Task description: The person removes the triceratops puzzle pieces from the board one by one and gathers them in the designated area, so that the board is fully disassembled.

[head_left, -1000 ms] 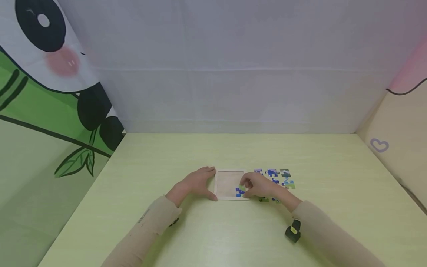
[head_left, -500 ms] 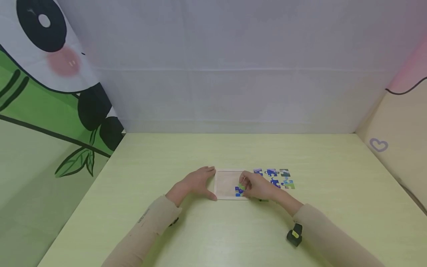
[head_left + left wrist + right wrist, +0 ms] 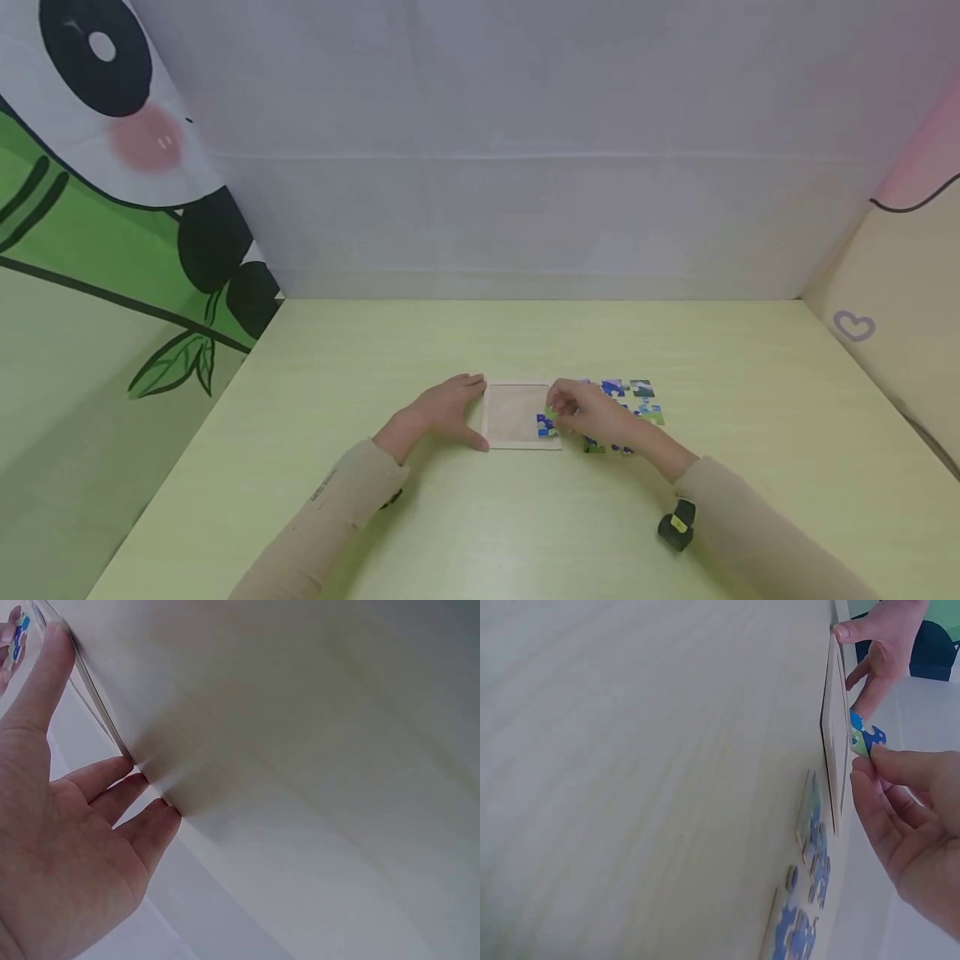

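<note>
A shallow wooden puzzle frame with a pale base lies flat on the table. My left hand rests against its left side, thumb at the near corner and fingers toward the far one; the left wrist view shows the fingertips at the edge. Between thumb and fingers my right hand pinches a blue and green jigsaw piece, held tilted above the right part of the frame. In the head view the piece shows just left of the right fingertips.
Several loose jigsaw pieces lie in rows right of the frame, partly hidden by the right hand. A grey cloth wall rises behind the table, with a printed panel on the left. Each wrist bears a dark camera.
My right hand has lifted slightly and shifted right with the jigsaw piece, which has come up from the frame's lower right corner. The left hand stays in place.
</note>
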The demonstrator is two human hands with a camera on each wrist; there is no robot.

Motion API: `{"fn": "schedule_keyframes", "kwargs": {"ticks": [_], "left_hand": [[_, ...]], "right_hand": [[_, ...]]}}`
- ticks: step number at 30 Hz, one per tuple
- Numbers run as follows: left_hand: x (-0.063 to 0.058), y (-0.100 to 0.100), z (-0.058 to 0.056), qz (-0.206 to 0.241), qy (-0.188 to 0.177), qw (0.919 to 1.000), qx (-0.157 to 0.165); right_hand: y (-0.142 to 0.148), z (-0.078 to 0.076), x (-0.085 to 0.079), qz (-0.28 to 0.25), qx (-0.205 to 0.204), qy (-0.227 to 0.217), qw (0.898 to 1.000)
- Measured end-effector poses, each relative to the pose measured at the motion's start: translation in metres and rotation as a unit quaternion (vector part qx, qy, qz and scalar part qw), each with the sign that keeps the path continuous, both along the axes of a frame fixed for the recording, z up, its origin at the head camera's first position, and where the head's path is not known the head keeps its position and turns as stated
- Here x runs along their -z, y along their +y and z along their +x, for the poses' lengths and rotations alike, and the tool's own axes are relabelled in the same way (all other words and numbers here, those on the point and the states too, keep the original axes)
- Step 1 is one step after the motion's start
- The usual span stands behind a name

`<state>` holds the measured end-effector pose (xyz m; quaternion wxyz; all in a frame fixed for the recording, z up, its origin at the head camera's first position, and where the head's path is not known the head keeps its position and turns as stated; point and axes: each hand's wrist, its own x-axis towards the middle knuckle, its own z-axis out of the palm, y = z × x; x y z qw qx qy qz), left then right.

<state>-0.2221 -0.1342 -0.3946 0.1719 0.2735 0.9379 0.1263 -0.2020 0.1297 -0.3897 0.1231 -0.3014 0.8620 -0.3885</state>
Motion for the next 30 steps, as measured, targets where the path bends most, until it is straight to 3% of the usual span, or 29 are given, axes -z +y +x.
{"fn": "schedule_keyframes", "kwargs": {"ticks": [17,30], "left_hand": [[0.0,0.0,0.0,0.001,0.003,1.0,0.0],[0.001,0.001,0.0,0.008,0.0,1.0,0.0]], "right_hand": [[0.068,0.002,-0.02,0.053,0.036,0.028,0.998],[0.12,0.015,-0.016,0.025,0.045,-0.048,0.998]]}}
